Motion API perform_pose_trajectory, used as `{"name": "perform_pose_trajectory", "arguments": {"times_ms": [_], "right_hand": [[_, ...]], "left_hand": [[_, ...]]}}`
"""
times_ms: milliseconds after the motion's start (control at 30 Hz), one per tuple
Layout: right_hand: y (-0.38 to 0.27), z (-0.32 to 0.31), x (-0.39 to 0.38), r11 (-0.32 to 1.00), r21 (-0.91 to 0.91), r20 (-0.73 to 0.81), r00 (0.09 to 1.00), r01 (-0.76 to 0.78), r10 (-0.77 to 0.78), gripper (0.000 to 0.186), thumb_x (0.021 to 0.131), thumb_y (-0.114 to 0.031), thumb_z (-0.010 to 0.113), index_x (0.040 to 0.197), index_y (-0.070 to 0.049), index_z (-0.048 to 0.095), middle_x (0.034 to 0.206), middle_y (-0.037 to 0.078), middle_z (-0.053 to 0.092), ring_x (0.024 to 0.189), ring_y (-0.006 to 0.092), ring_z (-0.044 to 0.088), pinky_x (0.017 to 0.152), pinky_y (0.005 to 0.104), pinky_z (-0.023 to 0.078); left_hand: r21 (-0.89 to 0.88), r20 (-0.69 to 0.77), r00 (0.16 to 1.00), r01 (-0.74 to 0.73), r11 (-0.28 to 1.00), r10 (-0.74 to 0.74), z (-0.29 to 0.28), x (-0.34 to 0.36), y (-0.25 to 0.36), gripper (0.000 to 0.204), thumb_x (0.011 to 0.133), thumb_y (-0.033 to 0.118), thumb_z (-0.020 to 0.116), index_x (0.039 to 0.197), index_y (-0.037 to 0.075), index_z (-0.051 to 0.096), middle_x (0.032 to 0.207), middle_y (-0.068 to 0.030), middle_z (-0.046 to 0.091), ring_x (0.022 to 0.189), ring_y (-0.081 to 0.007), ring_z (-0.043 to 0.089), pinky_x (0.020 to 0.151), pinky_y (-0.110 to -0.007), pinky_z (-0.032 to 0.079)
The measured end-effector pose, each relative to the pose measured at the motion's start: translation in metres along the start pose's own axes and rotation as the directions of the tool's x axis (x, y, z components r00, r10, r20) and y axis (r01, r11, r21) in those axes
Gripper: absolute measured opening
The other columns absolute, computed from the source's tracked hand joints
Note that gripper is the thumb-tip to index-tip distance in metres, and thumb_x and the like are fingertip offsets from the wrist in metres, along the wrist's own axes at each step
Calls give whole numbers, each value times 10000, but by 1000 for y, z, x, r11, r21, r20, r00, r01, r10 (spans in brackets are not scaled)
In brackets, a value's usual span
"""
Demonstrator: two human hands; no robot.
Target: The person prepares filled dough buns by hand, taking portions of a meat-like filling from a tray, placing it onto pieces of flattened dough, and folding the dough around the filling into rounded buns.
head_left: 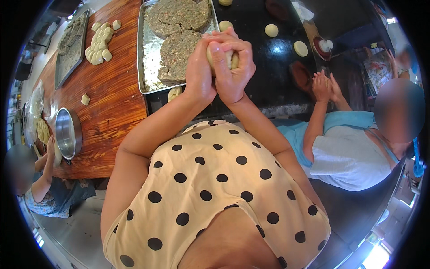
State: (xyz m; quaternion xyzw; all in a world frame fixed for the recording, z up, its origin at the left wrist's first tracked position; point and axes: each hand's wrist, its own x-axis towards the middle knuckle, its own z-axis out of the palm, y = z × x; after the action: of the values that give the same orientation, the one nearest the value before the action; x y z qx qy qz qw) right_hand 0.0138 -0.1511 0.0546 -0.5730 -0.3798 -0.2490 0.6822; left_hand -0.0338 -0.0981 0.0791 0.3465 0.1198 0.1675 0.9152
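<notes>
- Fingers (243, 46) of the right hand (234, 74) are curled well in around a lump of pale dough (229, 58), the thumb laid across its near side.
- Left hand (199, 69) presses against the dough's left side, palm turned inward; its fingers run up behind, partly hidden, so their exact bend cannot be told.
- Both hands meet closely at the heels, with the dough raised between them, above the tray's right edge and the black tabletop (255, 71).
- Just below the tray's near edge, beside the left wrist, sits a small dough piece (174, 93).
- Silver tray (152, 80), to the left of the hands, carries two thick, speckled grey-brown slabs of filling (178, 56), one beyond the other.
- On the black top, well apart, lie a round dough ball (271, 30) and a flatter dough disc (300, 48).
- Wooden table (118, 121), to the left, bears a single dough chunk (85, 99), a steel bowl (68, 133) and a cluster of cut dough pieces (99, 44).
- Farther left, a dark tray (80, 54) holds more filling.
- At right, a co-worker's hands (325, 86) are brought together; what they hold cannot be told.
</notes>
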Motion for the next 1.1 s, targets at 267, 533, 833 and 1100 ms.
{"name": "perform_pose_trajectory", "arguments": {"times_ms": [267,533,833,1100], "right_hand": [[3,-2,7,999,-50,17,1000,11,-10,345,913,-15,500,1239,80,566,1046,196,708,1019,332,675,1055,448,415],[1,-19,-2,989,-113,14,995,-99,101,358,913,-150,596,1232,12,588,1156,186,672,1119,320,630,1060,459,392],[4,-23,18,942,255,-216,937,-219,276,222,1001,-87,440,977,40,621,1043,152,686,970,206,631,950,337,457],[35,-9,6,995,-36,-164,983,-94,87,308,983,-62,428,1227,62,568,1108,206,674,1031,318,648,981,391,460]], "left_hand": [[90,-123,988,105,990,-93,4,9,13,322,1017,320,428,1182,65,535,1079,-100,628,965,-200,648,879,-332,532],[217,-91,921,389,895,-379,-14,15,12,443,1026,398,419,1218,21,553,1121,-109,633,1043,-209,633,930,-353,509],[163,232,929,257,953,-290,18,46,17,530,1023,500,405,1282,55,533,1203,-67,596,1107,-182,585,959,-327,480],[184,-183,970,191,964,-157,9,48,-13,325,994,325,471,1161,65,571,1068,-89,631,972,-221,642,861,-369,535]]}}
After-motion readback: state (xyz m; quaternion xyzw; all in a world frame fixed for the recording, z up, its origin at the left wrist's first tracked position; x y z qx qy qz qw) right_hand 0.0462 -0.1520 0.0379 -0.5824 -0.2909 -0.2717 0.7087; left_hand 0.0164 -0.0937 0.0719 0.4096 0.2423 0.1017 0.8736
